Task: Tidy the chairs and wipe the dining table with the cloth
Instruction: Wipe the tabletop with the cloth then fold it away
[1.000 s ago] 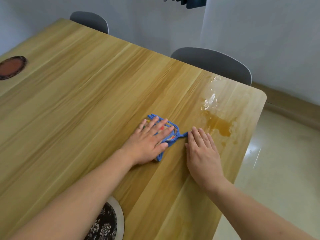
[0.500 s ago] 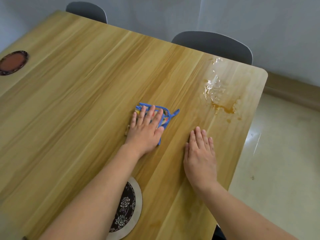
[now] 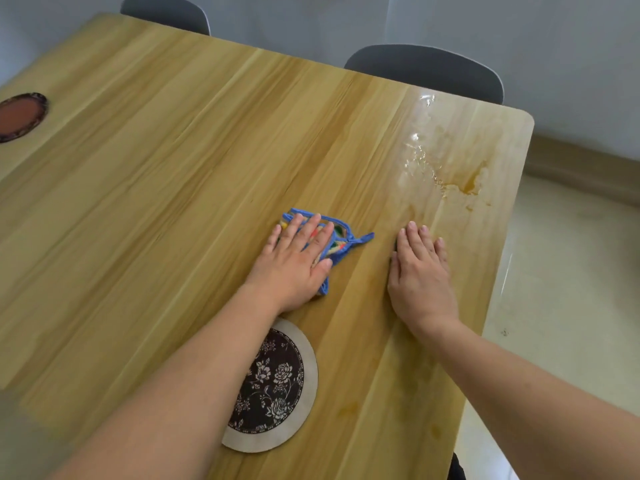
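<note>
A small cloth (image 3: 341, 237) with blue trim lies on the wooden dining table (image 3: 173, 168), right of centre. My left hand (image 3: 298, 261) presses flat on top of it, fingers spread and thumb against its near edge, hiding most of it. A short gap to the right, my right hand (image 3: 420, 275) rests palm-down on the bare wood, holding nothing. A wet patch with a brown stain (image 3: 467, 185) sits beyond my right hand, near the table's right edge. Two grey chairs (image 3: 426, 72) (image 3: 166, 12) stand tucked in at the far side.
A round floral coaster (image 3: 277, 386) lies under my left forearm near the front edge. A reddish round mat (image 3: 19, 116) sits at the far left. The table's right edge drops to a pale tiled floor (image 3: 571, 306). A grey wall runs behind the chairs.
My left hand slid the cloth left, away from my right hand and the spill. The brown puddle looks smaller and more smeared. My right hand stayed flat on the table.
</note>
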Tool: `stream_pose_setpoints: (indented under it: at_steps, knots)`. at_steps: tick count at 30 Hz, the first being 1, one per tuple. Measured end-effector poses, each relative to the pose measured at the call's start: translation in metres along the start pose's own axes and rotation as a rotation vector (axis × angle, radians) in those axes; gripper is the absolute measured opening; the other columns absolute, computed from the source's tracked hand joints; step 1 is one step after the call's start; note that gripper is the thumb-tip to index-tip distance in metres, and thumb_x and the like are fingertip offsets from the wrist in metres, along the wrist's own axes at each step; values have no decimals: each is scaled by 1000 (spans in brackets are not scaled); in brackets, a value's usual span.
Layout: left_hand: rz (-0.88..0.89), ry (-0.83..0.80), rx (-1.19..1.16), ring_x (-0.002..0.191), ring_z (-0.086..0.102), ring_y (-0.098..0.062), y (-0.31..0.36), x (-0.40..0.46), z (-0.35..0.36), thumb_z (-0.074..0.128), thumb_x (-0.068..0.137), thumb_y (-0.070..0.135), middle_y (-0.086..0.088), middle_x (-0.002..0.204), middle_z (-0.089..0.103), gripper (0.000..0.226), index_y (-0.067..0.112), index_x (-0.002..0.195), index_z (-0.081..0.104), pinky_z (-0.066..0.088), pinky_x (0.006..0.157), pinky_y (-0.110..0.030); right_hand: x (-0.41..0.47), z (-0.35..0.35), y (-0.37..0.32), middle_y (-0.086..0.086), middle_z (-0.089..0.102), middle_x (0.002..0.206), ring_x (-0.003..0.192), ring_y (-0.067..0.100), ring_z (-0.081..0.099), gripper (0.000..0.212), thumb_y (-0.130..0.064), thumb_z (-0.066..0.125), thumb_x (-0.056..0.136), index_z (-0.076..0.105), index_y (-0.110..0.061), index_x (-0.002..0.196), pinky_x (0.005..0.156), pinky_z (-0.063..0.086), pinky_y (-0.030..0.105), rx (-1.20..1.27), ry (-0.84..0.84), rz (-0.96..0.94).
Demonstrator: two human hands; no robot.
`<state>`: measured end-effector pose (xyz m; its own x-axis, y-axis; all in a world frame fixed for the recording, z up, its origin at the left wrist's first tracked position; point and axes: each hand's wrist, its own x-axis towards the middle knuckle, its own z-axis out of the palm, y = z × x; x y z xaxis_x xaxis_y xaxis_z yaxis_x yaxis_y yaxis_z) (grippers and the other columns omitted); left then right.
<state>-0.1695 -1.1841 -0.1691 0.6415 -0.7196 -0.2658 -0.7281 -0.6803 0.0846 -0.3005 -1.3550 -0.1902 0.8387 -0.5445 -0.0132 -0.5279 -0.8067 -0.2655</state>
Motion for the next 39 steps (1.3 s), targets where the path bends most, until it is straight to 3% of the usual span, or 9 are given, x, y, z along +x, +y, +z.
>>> stream_pose_setpoints:
  at_steps: [9,22,25,27,29,32,35,39]
  knots:
    - [-157,31,-61,147,-21,-17,-16,-6,10,19,100,50,5,161,-17,61,37,152,-10,-13,118,-43,-3,-2,-1,1,10,161,148,14,0,53,-31,19,104,18,-12,153,121,-5,34,4,-18,12]
    - [-18,-58,-85,143,-30,-16,21,-52,18,17,98,57,5,159,-24,63,40,150,-15,-19,116,-44,-5,5,6,4,17,160,148,18,7,52,-29,23,104,25,-10,151,121,0,35,50,14,-3]
    - [-64,0,-222,147,-17,-14,4,-70,6,26,98,55,8,162,-15,65,40,152,-7,-11,118,-43,-14,1,-7,10,36,151,142,25,25,43,-26,33,101,46,-7,138,118,15,37,170,81,54]
    - [-188,69,-271,148,2,-18,-13,-89,4,33,97,51,7,162,1,66,35,154,4,7,118,-44,-33,-4,-34,9,51,131,125,27,42,33,-24,39,97,57,-9,119,107,30,37,233,135,63]
    - [-283,89,-233,143,19,-23,-27,-113,4,39,96,43,1,158,18,63,27,153,17,23,114,-45,-61,-13,-69,6,53,111,105,27,48,22,-24,42,91,56,-12,104,92,38,38,208,132,45]
    - [-373,28,-216,132,36,-24,-38,-141,9,42,92,34,-2,147,36,56,21,146,35,34,109,-43,-103,-28,-114,3,50,105,96,25,46,17,-19,43,86,49,-14,101,84,39,37,212,-102,141]
    - [-447,-37,-293,119,47,-24,-41,-150,5,46,89,30,-5,133,47,48,18,136,45,43,101,-44,-128,-35,-140,6,52,111,103,26,49,21,-15,42,84,44,-13,105,88,39,36,227,-329,260]
    - [-496,-33,-384,97,54,-22,-44,-145,-10,48,81,17,-4,107,55,25,12,105,57,49,81,-38,-122,-36,-147,8,53,113,106,28,52,21,-16,47,85,43,-11,105,89,43,36,289,-393,370]
